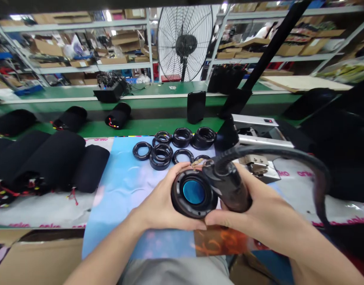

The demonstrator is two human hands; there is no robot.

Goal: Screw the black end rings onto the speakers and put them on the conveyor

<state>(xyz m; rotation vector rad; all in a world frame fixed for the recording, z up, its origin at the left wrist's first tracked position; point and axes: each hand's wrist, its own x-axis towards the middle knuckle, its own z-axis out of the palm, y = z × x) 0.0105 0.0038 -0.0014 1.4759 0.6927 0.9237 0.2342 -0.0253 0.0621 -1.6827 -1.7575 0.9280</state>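
Note:
Above the front of the blue sheet (122,198), my left hand (161,202) is closed around the left side of a black round part (182,206) with a shiny blue centre. My right hand (256,209) is wrapped round a black cylindrical piece (232,190), tilted against the right of that part; its exact kind I cannot make out. My right thumb touches the round part's lower rim. A thick black hose or cable (288,152) arches from the piece to the right. Just beyond my hands lie several black rings (161,156), some stacked.
Black fabric-covered cylinders (55,160) with red wire ends lie at the left. A metal device (256,130) stands at the right, near a dark slanted post (273,43). Behind the green bench (158,124) are a large fan (184,43) and shelves of cartons.

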